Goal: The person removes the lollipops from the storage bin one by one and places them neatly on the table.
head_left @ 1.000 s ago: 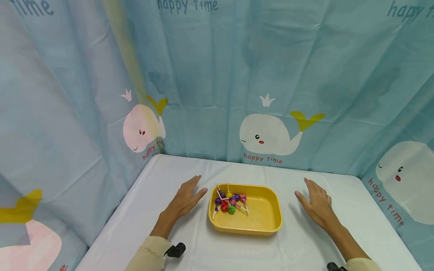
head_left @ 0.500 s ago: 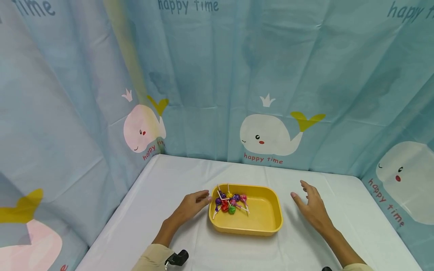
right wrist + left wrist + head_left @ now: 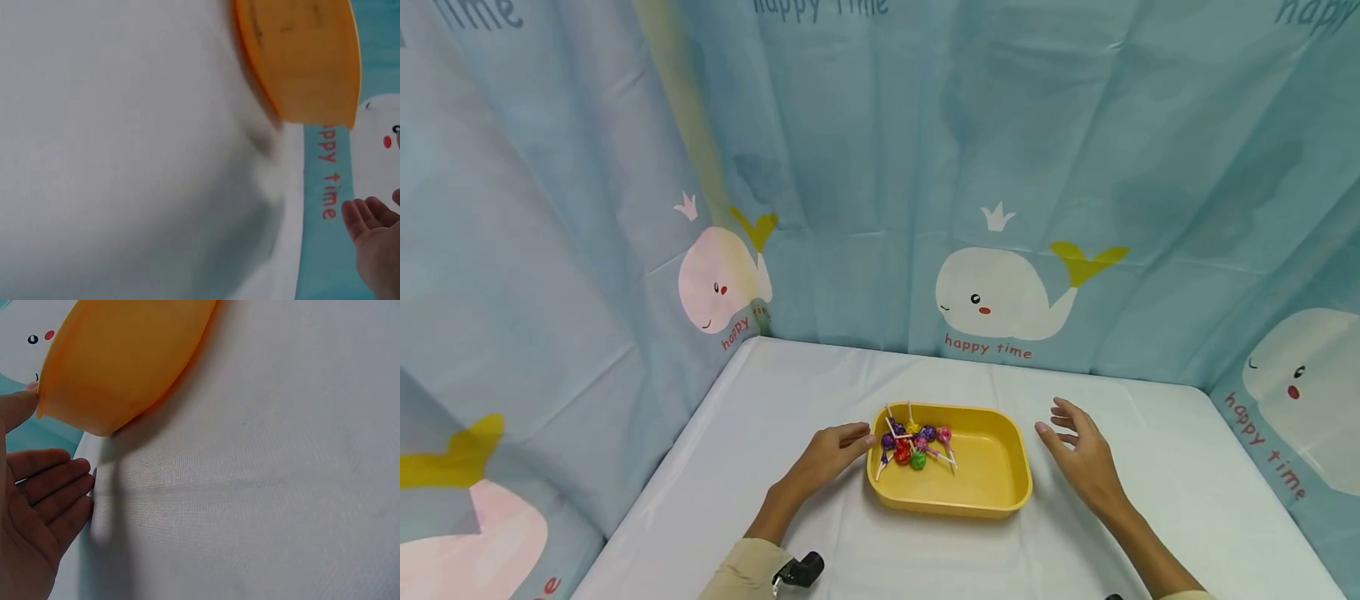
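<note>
A yellow plastic tray (image 3: 953,505) with rounded corners stands on the white-covered table. Several lollipops (image 3: 903,452) with purple, red, green, pink and yellow wrappers lie jumbled in its left part. My left hand (image 3: 823,457) is at the tray's left end. In the left wrist view, the thumb of this hand (image 3: 34,531) meets the tray rim (image 3: 119,362), and the other fingers are extended below it, holding nothing. My right hand (image 3: 1084,460) hovers to the right of the tray, apart from it. Its fingers are loosely extended around bare air.
White cloth (image 3: 805,383) covers the table around the tray. A blue curtain (image 3: 850,283) printed with whales hangs behind and along both sides. Black wrist camera gear (image 3: 801,570) shows by the left sleeve (image 3: 747,570).
My left hand has moved right to the tray's left end, its fingers drawing closer together. My right hand has come slightly left towards the tray. The tray and lollipops stay put; the head view shifts slightly.
</note>
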### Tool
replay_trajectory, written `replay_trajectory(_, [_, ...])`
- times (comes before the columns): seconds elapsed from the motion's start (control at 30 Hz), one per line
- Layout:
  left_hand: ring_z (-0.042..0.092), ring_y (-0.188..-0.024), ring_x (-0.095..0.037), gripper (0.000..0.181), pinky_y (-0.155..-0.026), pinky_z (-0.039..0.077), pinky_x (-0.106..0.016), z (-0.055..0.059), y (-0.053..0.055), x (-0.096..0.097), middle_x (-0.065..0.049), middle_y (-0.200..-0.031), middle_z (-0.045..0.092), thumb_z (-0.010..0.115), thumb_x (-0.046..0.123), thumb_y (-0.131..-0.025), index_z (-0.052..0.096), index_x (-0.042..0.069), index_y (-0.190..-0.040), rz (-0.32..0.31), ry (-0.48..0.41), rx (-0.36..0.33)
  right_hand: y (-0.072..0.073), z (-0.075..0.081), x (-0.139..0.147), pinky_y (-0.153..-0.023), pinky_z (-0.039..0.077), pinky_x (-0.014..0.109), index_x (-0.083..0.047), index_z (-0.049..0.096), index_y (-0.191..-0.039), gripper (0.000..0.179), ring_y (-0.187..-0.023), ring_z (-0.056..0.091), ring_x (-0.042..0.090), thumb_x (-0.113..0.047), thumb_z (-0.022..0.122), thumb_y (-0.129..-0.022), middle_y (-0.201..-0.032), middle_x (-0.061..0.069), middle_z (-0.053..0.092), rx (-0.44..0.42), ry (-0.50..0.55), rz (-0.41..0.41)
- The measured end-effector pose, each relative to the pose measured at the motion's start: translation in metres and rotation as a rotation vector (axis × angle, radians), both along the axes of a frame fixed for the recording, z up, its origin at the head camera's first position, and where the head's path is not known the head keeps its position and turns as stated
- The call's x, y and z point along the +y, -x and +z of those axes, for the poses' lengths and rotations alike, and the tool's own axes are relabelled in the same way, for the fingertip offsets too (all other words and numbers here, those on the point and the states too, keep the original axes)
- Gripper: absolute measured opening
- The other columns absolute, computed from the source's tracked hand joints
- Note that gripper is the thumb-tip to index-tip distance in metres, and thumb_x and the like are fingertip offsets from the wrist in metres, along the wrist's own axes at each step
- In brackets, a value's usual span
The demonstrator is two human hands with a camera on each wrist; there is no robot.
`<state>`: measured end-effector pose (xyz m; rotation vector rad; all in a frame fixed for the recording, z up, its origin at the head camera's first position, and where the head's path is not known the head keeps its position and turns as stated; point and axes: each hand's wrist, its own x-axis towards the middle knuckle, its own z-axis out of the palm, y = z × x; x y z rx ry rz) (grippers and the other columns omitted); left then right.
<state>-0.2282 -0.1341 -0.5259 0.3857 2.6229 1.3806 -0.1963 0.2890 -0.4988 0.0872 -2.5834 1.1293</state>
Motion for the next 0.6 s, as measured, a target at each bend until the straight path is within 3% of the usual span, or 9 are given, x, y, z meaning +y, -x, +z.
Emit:
replay_trajectory(0.13, [0.061, -0.137, -0.036, 0.064, -0.117, 0.048, -0.056, -0.002, 0.000, 0.000, -0.013, -0.148, 0.064, 0.060, 0.052, -0.106, 0.061, 0.005, -0.149, 0.009, 0.000, -0.004, -0.002, 0.001, -0.009, -0.104, 0.055, 0.043, -0.004, 0.045, -0.157, 0.066, -0.129, 0.062, 0.036, -0.041, 0.065, -0.106, -0.144, 0.019, 0.060, -0.011, 0.034, 0.011])
replay_trajectory(0.23, [0.060, -0.139, -0.036, 0.063, -0.118, 0.046, -0.057, -0.003, 0.000, 0.000, -0.013, -0.149, 0.064, 0.061, 0.053, -0.106, 0.062, 0.006, -0.148, 0.018, -0.010, -0.005, -0.003, 0.002, -0.014, -0.104, 0.056, 0.025, -0.005, 0.047, -0.157, 0.065, -0.129, 0.063, 0.034, -0.041, 0.066, -0.106, -0.144, 0.018, 0.061, -0.006, 0.059, 0.021])
replay_trajectory(0.33, [0.059, -0.140, -0.036, 0.062, -0.119, 0.046, -0.057, -0.003, 0.000, 0.001, -0.012, -0.149, 0.064, 0.061, 0.053, -0.105, 0.063, 0.007, -0.147, 0.026, -0.019, -0.001, -0.003, 0.004, -0.019, -0.099, 0.049, 0.006, -0.004, 0.048, -0.156, 0.065, -0.128, 0.064, 0.034, -0.040, 0.067, -0.106, -0.144, 0.017, 0.061, 0.003, 0.094, 0.031])
replay_trajectory(0.6, [0.057, -0.142, -0.036, 0.059, -0.119, 0.045, -0.057, -0.006, -0.001, 0.002, -0.011, -0.148, 0.064, 0.062, 0.051, -0.106, 0.065, 0.009, -0.146, 0.044, -0.027, 0.001, -0.008, 0.009, -0.036, -0.097, 0.048, 0.003, -0.007, 0.052, -0.153, 0.059, -0.125, 0.066, 0.033, -0.031, 0.072, -0.104, -0.141, 0.016, 0.063, 0.010, 0.212, 0.085])
